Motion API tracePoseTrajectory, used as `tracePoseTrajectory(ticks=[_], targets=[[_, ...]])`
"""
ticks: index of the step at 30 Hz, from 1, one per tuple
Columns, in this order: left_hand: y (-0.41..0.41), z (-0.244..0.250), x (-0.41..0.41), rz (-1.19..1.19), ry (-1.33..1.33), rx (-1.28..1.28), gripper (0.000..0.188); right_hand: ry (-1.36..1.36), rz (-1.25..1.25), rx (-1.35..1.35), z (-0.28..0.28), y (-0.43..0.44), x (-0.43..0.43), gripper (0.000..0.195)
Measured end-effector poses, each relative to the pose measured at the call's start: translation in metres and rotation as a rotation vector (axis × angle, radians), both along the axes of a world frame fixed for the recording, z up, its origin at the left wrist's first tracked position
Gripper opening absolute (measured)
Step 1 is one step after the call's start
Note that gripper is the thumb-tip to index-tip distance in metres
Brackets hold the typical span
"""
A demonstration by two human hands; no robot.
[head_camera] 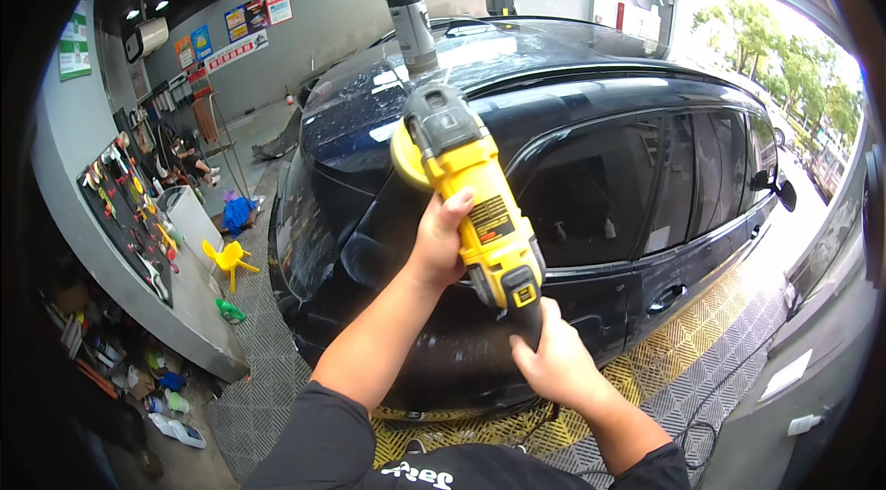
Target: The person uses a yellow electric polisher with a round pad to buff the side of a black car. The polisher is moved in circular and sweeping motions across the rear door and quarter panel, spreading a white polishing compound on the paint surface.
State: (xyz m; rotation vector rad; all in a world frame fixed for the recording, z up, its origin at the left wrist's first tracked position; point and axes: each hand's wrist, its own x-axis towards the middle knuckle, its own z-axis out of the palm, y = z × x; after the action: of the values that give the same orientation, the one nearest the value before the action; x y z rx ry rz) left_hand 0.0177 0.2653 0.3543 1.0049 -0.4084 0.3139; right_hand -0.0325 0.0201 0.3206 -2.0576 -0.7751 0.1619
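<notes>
A yellow and black corded rotary polisher (477,199) is held in both hands, its round yellow pad (410,154) tilted at the rear corner of a dark car (574,137). Around the tool's body, just below the head, my left hand (443,237) is wrapped. My right hand (554,355) grips the black rear handle. Whether the pad touches the paint cannot be told from this angle. A grey bottle with a red cap (412,26) stands upright on the car roof, beyond the polisher head.
A black power cable (720,379) trails over the grey and yellow tile floor (664,351) at the right. On the left are a wall-mounted tool board (131,213), a yellow stool (228,261) and a green item (230,311). Farther back a person (197,158) sits.
</notes>
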Motion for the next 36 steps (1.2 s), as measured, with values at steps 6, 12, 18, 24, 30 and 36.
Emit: tracePoseTrajectory(ticks=[6,12,18,24,30,36], targets=[[-0.040,-0.019,-0.014,0.115,0.010,0.012,0.068,0.077,0.104,-0.099,-0.022,-0.037,0.012,0.066],[-0.043,0.009,0.036,-0.001,0.032,-0.045,0.062,0.028,0.251,0.066,0.020,-0.074,0.037,0.083],[-0.079,0.035,0.087,-0.039,0.110,-0.026,0.048,0.494,0.276,0.537,0.003,-0.094,0.042,0.084],[-0.043,0.022,0.055,-0.042,0.068,-0.108,0.052,0.413,0.230,0.295,0.021,-0.070,0.023,0.082],[0.019,0.005,-0.016,0.098,0.006,-0.123,0.068,0.037,0.358,0.154,0.029,-0.022,0.009,0.080],[0.017,0.013,-0.017,0.038,0.006,-0.184,0.053,0.028,0.328,0.164,0.030,-0.020,0.010,0.078]])
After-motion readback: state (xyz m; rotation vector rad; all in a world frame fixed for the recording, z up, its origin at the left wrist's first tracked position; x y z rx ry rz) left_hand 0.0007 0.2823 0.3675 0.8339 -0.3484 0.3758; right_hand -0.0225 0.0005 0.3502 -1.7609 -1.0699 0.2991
